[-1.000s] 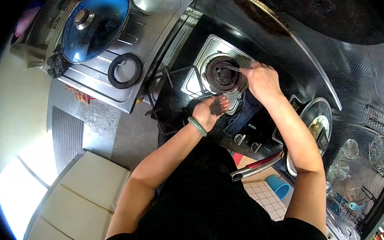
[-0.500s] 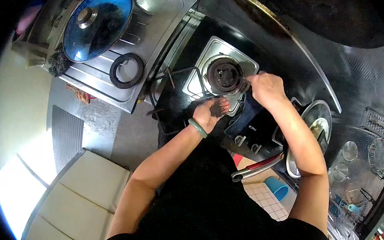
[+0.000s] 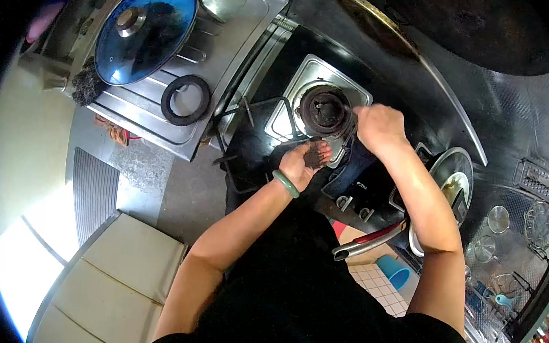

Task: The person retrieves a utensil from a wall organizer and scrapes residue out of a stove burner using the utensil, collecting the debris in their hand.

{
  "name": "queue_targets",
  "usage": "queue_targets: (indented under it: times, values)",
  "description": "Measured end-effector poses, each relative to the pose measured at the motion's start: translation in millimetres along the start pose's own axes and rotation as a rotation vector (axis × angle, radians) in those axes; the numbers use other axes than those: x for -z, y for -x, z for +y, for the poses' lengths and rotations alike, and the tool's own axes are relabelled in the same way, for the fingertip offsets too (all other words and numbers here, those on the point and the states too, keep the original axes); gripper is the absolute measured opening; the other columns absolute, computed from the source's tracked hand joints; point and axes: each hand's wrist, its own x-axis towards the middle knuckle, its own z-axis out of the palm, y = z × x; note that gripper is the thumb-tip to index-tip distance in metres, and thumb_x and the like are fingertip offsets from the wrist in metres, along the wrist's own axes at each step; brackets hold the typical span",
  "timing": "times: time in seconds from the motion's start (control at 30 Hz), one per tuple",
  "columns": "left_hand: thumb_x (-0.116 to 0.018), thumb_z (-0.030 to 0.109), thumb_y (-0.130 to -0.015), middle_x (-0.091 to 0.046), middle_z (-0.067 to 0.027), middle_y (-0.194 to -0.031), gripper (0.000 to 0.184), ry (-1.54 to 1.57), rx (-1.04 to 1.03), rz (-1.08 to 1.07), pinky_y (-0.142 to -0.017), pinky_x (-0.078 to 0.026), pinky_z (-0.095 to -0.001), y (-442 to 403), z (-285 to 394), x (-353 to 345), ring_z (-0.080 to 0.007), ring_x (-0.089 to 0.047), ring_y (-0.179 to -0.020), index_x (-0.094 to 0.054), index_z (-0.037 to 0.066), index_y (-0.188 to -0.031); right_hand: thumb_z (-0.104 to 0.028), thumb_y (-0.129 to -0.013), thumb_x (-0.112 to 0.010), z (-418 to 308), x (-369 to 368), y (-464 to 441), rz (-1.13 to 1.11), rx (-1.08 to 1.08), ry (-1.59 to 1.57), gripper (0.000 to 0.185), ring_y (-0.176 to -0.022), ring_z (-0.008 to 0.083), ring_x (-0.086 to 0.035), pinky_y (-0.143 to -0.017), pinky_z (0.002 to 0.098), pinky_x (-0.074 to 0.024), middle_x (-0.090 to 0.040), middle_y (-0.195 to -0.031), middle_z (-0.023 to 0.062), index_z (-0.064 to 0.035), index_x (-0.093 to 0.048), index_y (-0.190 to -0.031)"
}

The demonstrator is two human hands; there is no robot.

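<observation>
My left hand (image 3: 300, 164), with a green bangle (image 3: 286, 183) at the wrist, is palm up just below the stove burner (image 3: 325, 109). Dark crumbly debris (image 3: 315, 157) lies in its palm and on its fingers. The burner is a round brown-black ring with dark bits in its middle, set in a square metal plate (image 3: 281, 125). Just right of the burner is my right hand (image 3: 380, 130), its fingers closed round a thin tool that is mostly hidden. A wire pan support (image 3: 249, 107) stands tilted at the burner's left.
A blue-tinted glass lid (image 3: 146, 33), a black ring (image 3: 185, 100) and a dark scrubber (image 3: 88, 86) are on the metal drainboard (image 3: 234, 31) at left. A lidded pan (image 3: 447, 180) stands right of my right arm, its handle (image 3: 369, 242) pointing towards my body.
My right hand has moved from over the burner to its right side, taking the thin tool off the burner's middle. My left hand stays palm up with the debris.
</observation>
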Motion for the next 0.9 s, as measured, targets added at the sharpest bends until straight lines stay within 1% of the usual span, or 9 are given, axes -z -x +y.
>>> queue_targets:
  times: [0.13, 0.23, 0.33, 0.43, 0.53, 0.63, 0.73, 0.77, 0.9]
  values:
    - [-0.032, 0.015, -0.096, -0.060, -0.0216, -0.105, 0.033, 0.011, 0.003, 0.002, -0.092, -0.048, -0.0404, -2.0, -1.5, 1.8, -0.0307, -0.059, -0.098, -0.051, -0.009, -0.107, -0.012, -0.081, -0.050, -0.6, -7.1, -14.6, 0.045, 0.047, 0.000, 0.026, -0.081, 0.0298, -0.066, -0.069, 0.0400, -0.0535, -0.068, -0.084, 0.0130, -0.0161, -0.068, -0.099]
    - [-0.032, 0.015, -0.096, -0.060, -0.0217, -0.105, 0.033, 0.013, 0.013, 0.013, -0.091, -0.048, -0.0405, -2.3, -1.4, 1.4, -0.0307, -0.059, -0.098, -0.051, -0.009, -0.107, -0.013, -0.081, -0.050, 3.0, -13.4, -1.1, -0.078, 0.000, -0.054, 0.029, -0.088, 0.0290, -0.065, -0.076, 0.0401, -0.0522, -0.067, -0.091, 0.0142, -0.0165, -0.068, -0.102]
    - [-0.032, 0.016, -0.096, -0.060, -0.0220, -0.105, 0.034, 0.006, 0.006, -0.061, -0.091, -0.048, -0.0405, -3.9, -0.1, 3.8, -0.0313, -0.059, -0.099, -0.051, -0.010, -0.108, -0.015, -0.079, -0.050, 4.3, -5.4, 9.7, -0.152, -0.012, -0.120, 0.032, -0.094, 0.0295, -0.063, -0.081, 0.0397, -0.0506, -0.066, -0.097, 0.0153, -0.0169, -0.067, -0.106]
    - [-0.032, 0.013, -0.095, -0.062, -0.0158, -0.096, 0.030, 0.020, 0.013, 0.013, -0.080, -0.050, -0.0347, 2.4, 1.7, -6.4, -0.0251, -0.061, -0.088, -0.055, -0.006, -0.100, -0.017, -0.076, -0.051, 7.4, 12.2, 11.1, -0.122, -0.043, -0.193, 0.038, -0.098, 0.0307, -0.062, -0.085, 0.0407, -0.0492, -0.065, -0.101, 0.0155, -0.0154, -0.064, -0.112]
    - [-0.032, 0.013, -0.095, -0.062, -0.0153, -0.096, 0.030, 0.009, 0.011, 0.002, -0.081, -0.050, -0.0347, 3.6, 3.0, -6.7, -0.0250, -0.061, -0.088, -0.056, -0.005, -0.100, -0.013, -0.076, -0.049, 8.0, 22.7, 4.4, -0.146, -0.024, -0.221, 0.042, -0.101, 0.0319, -0.060, -0.089, 0.0398, -0.0474, -0.063, -0.108, 0.0166, -0.0129, -0.061, -0.116]
    - [-0.032, 0.014, -0.095, -0.062, -0.0154, -0.097, 0.031, 0.009, 0.026, 0.000, -0.081, -0.050, -0.0349, 0.2, 0.1, -4.4, -0.0251, -0.061, -0.090, -0.056, -0.005, -0.100, -0.010, -0.075, -0.049, 1.6, 16.5, -14.9, -0.150, -0.007, -0.255, 0.038, -0.102, 0.0320, -0.060, -0.088, 0.0397, -0.0474, -0.063, -0.106, 0.0175, -0.0107, -0.064, -0.110]
    - [-0.030, 0.016, -0.096, -0.061, -0.0228, -0.106, 0.037, -0.014, 0.021, 0.021, -0.093, -0.047, -0.0410, -2.3, -2.1, -2.8, -0.0326, -0.059, -0.100, -0.051, -0.010, -0.110, -0.008, -0.075, -0.050, -11.4, 27.0, -26.2, -0.176, -0.039, -0.245, 0.031, -0.101, 0.0325, -0.060, -0.087, 0.0399, -0.0476, -0.065, -0.102, 0.0167, -0.0096, -0.068, -0.100]
    - [-0.030, 0.016, -0.096, -0.060, -0.0228, -0.106, 0.037, -0.024, 0.021, 0.019, -0.093, -0.047, -0.0409, -2.4, -2.2, -1.9, -0.0325, -0.059, -0.100, -0.051, -0.010, -0.110, -0.008, -0.075, -0.051, -15.9, 36.1, -23.0, -0.138, 0.005, -0.284, 0.024, -0.097, 0.0330, -0.062, -0.083, 0.0403, -0.0496, -0.066, -0.096, 0.0177, -0.0045, -0.069, -0.090]
    - [-0.030, 0.016, -0.096, -0.060, -0.0224, -0.106, 0.036, -0.028, 0.024, -0.012, -0.092, -0.047, -0.0409, -0.3, -1.5, -4.0, -0.0319, -0.059, -0.099, -0.051, -0.010, -0.111, -0.007, -0.074, -0.054, -42.5, 48.5, -23.9, -0.126, 0.047, -0.158, 0.020, -0.088, 0.0330, -0.065, -0.075, 0.0401, -0.0527, -0.066, -0.090, 0.0208, 0.0014, -0.068, -0.084]
